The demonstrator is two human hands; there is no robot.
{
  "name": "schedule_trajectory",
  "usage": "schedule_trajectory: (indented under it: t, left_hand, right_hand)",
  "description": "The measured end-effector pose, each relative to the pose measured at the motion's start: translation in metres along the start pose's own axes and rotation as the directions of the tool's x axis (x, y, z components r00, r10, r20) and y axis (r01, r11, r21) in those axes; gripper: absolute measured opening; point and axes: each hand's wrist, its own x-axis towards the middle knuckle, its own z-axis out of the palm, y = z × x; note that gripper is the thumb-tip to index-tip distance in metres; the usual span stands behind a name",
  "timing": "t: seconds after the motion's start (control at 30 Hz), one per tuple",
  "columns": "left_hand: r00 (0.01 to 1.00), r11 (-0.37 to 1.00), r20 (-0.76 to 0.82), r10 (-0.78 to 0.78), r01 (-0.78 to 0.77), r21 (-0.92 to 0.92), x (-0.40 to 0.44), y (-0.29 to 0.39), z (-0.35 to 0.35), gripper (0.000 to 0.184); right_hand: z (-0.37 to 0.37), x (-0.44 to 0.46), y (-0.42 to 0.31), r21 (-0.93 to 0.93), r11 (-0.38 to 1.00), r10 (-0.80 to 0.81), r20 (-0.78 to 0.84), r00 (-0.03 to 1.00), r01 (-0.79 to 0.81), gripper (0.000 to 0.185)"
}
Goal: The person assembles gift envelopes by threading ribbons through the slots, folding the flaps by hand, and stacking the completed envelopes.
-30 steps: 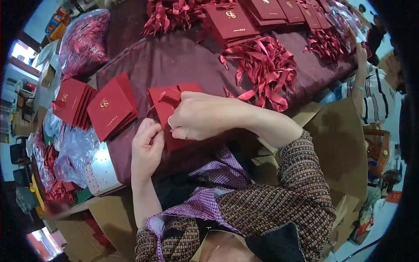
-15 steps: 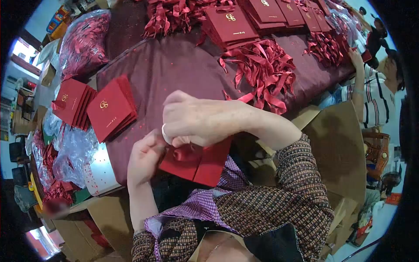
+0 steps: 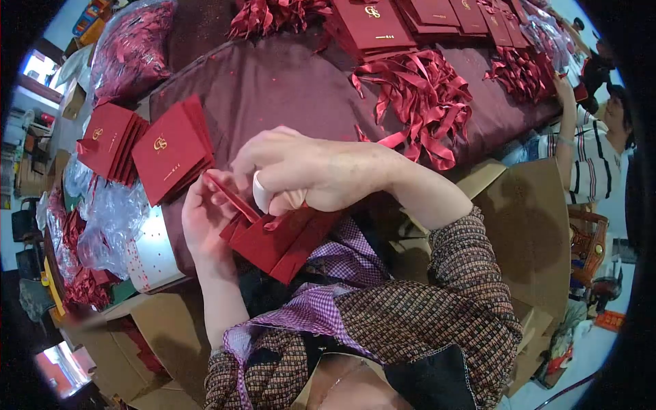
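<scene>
1. Spreads widest across the view as maroon tablecloth, with cardboard box at the right and clear plastic bag of ribbons at the upper left.
2. Beyond the cloth's right side, striped shirt of a co-worker, one arm reaching to the table.
3. On the table, stacked gift bags at the far side, loose satin ribbons just below, and more red gift bags fanned out at the left.
4. Compared with half a second ago, has moved the small red gift bag leftward and tipped it more, at the table's near edge; has also drawn its ribbon handle up into plain sight.
5. Bends the right hand at the wrist, knuckles up, fingers curled down at the bag's top; contact partly hidden, grip impossible to tell.
6. Raises the left hand at the bag's left, fingers closed on the ribbon's upper end, close beside the right.
7. Wears a white finger sleeve on the right hand.
</scene>
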Motion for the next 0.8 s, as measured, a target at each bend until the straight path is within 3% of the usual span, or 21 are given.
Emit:
schedule_trajectory:
  t: [0.03,0.07,0.13,0.17,0.3,0.47,0.5,0.53,0.6,0.63,0.7,0.8]
  left_hand:
    - [0.968,0.965,-0.146,0.203,-0.172,0.199,0.0,-0.01,0.006,0.025]
    - [0.96,0.999,0.279,0.034,-0.042,0.022,0.002,-0.006,-0.013,0.029]
    - [0.988,0.956,0.08,0.135,-0.151,0.25,-0.012,-0.022,0.009,0.033]
    - [0.968,0.902,0.108,0.225,-0.249,0.353,-0.021,-0.031,0.026,0.031]
    - [0.96,0.834,0.222,0.17,-0.26,0.486,-0.026,-0.034,0.024,0.027]
    - [0.894,0.576,0.377,0.244,-0.446,0.685,-0.016,-0.028,0.012,0.02]
    - [0.889,0.562,0.384,0.252,-0.457,0.689,-0.017,-0.027,0.014,0.018]
    - [0.904,0.502,0.325,0.277,-0.425,0.753,-0.013,-0.023,0.008,0.016]
    - [0.912,0.67,0.212,0.352,-0.403,0.624,-0.003,-0.016,-0.003,0.016]
    - [0.904,0.661,0.138,0.404,-0.393,0.639,-0.001,-0.012,-0.003,0.018]
    - [0.909,0.663,0.111,0.402,-0.373,0.649,0.002,-0.006,-0.005,0.018]
    - [0.911,0.664,0.075,0.406,-0.351,0.66,0.006,-0.007,-0.005,0.019]
  right_hand:
    - [-0.001,0.0,-0.001,0.009,0.999,0.032,0.01,0.999,-0.033,0.009]
    - [-0.002,0.0,0.002,0.01,0.999,0.032,0.008,0.999,-0.032,0.009]
    - [-0.001,0.0,0.007,-0.006,0.999,0.032,-0.066,0.997,-0.033,0.009]
    - [0.003,0.0,0.008,0.135,0.987,0.102,-0.085,0.991,-0.09,0.008]
    - [0.002,0.0,0.01,0.239,0.96,0.171,-0.085,0.982,-0.147,0.008]
    - [-0.001,-0.006,0.014,0.399,0.867,0.366,-0.1,0.925,-0.299,0.007]
    - [-0.006,-0.011,0.033,0.023,0.997,0.083,-0.253,0.964,-0.079,0.011]
    - [-0.015,-0.019,0.046,-0.132,0.982,0.085,-0.331,0.94,-0.135,0.017]
    - [-0.045,-0.039,0.064,-0.359,0.886,0.145,-0.386,0.911,-0.293,0.024]
    - [-0.061,-0.055,0.075,-0.446,0.788,0.245,-0.404,0.881,-0.424,0.024]
    - [-0.083,-0.088,0.091,-0.575,0.703,0.24,-0.362,0.901,-0.418,0.024]
    - [-0.089,-0.109,0.097,-0.666,0.516,0.454,-0.32,0.831,-0.539,0.024]
